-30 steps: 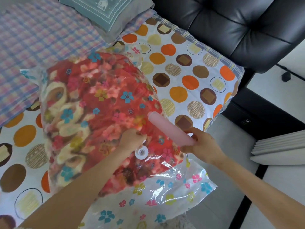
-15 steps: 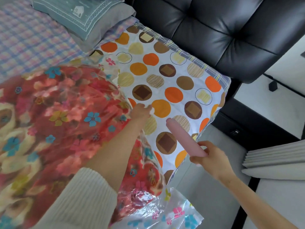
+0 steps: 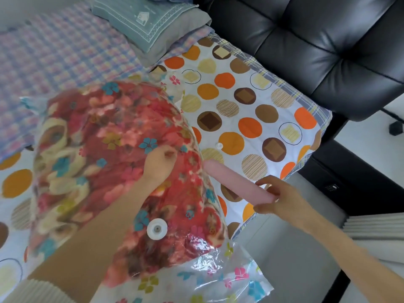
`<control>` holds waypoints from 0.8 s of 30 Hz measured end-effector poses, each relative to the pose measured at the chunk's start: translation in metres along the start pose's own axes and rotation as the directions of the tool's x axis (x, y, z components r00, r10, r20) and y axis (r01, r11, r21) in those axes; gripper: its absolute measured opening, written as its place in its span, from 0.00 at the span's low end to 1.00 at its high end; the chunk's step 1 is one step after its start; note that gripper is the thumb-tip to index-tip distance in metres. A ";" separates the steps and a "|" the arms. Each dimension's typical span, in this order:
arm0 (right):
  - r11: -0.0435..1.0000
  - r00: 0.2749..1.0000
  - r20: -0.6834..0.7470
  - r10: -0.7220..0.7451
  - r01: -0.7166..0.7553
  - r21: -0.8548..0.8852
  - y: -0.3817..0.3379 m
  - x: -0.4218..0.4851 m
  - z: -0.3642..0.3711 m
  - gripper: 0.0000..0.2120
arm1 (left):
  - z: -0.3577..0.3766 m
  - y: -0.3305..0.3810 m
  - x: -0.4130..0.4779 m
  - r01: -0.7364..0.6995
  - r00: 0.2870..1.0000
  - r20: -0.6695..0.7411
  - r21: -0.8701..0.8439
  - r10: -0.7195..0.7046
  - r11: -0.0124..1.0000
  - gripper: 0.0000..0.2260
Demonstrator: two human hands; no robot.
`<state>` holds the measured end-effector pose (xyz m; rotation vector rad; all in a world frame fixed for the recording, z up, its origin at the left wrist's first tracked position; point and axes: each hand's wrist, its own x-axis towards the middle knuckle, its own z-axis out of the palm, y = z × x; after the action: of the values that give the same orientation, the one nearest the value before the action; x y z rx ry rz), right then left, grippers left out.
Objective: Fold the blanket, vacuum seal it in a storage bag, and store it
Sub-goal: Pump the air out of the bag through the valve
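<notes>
A red floral blanket [image 3: 105, 149] fills a clear flower-printed vacuum storage bag [image 3: 218, 278] that lies puffed up on the bed. The bag's white round valve [image 3: 157, 228] faces up near my left forearm. A small white cap [image 3: 219, 145] lies on the dotted sheet beside the bag. My left hand [image 3: 159, 164] rests on top of the bag above the valve, fingers curled, with nothing visible in it. My right hand [image 3: 282, 200] grips the near end of a pink cylindrical hand pump [image 3: 236, 181], which points toward the bag's right side.
The bed carries a polka-dot sheet [image 3: 251, 106] and a checked cover [image 3: 54, 62], with a teal pillow [image 3: 148, 20] at the back. A black leather headboard [image 3: 317, 51] stands at the right. Pale floor [image 3: 295, 259] lies beyond the bed's edge.
My left hand carried the cap off the valve, left it on the sheet and came back onto the bag. The pump stayed in my right hand; the view shifted.
</notes>
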<state>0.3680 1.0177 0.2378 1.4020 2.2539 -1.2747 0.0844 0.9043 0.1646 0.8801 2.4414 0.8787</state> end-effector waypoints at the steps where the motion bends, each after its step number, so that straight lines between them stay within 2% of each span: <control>1: 0.998 0.998 0.029 -0.053 0.053 -0.015 -0.010 -0.006 -0.003 0.23 | -0.009 -0.009 -0.011 -0.015 1.000 0.022 0.037 0.014 0.999 0.06; 4: 0.961 0.976 0.109 -0.189 0.207 -0.185 -0.045 -0.032 -0.002 0.24 | -0.037 -0.043 -0.050 -0.139 0.987 0.103 0.177 0.122 0.974 0.06; 6: 0.893 0.960 0.125 -0.249 0.278 -0.353 -0.067 -0.049 0.007 0.24 | -0.052 -0.067 -0.080 -0.181 0.980 0.128 0.253 0.153 0.950 0.05; 9: 0.752 0.929 0.155 -0.336 0.364 -0.550 -0.088 -0.071 0.025 0.26 | -0.065 -0.096 -0.127 -0.181 0.980 0.126 0.211 0.157 0.960 0.04; 12: 0.597 0.854 0.123 -0.505 0.449 -0.665 -0.092 -0.081 0.047 0.27 | -0.061 -0.116 -0.157 -0.256 0.963 0.133 0.168 0.236 0.952 0.05; 15: 0.486 0.843 0.135 -0.521 0.422 -0.765 -0.096 -0.083 0.068 0.24 | -0.055 -0.119 -0.169 -0.214 0.967 0.165 0.133 0.192 0.968 0.07; 21: 0.422 0.856 0.133 -0.500 0.375 -0.825 -0.118 -0.091 0.092 0.22 | -0.047 -0.117 -0.176 -0.193 0.979 0.082 0.084 0.186 0.978 0.09; 24: 0.327 0.831 0.197 -0.520 0.407 -0.853 -0.130 -0.097 0.100 0.22 | -0.045 -0.116 -0.176 -0.219 0.973 0.084 0.070 0.213 0.973 0.09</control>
<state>0.2888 0.8571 0.3040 0.4083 2.8023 0.0957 0.1374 0.6961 0.1456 1.2046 2.3595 0.8099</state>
